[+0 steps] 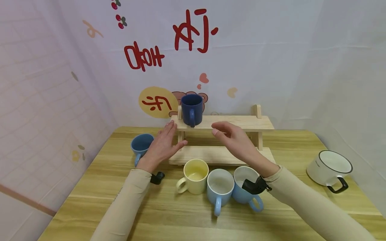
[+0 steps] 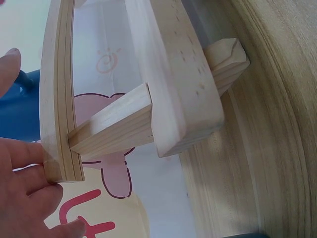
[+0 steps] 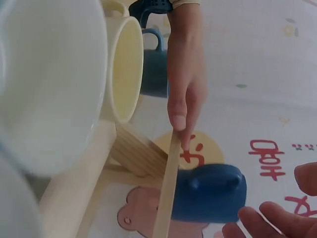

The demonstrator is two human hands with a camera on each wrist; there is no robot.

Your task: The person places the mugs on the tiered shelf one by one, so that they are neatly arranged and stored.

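A navy mug (image 1: 196, 108) stands upright on the left part of the upper board (image 1: 232, 122) of a two-tier wooden rack, its handle facing me. My left hand (image 1: 159, 147) touches the left end of that board with extended fingers, the thumb spread to the right; the left wrist view shows its fingertips (image 2: 52, 196) against the board's end. In front of the upper board, to the right of the navy mug, my right hand (image 1: 236, 142) hangs with fingers loosely bent and holds nothing. Its fingers (image 3: 277, 220) appear beside the navy mug in the right wrist view.
Before the lower board (image 1: 211, 155) stand a yellow mug (image 1: 199, 185) and two light-blue mugs (image 1: 215, 194) (image 1: 241, 195). A blue mug (image 1: 140, 144) is left, partly behind my left hand. A white mug with a black handle (image 1: 324, 170) stands far right. Fabric hangs behind.
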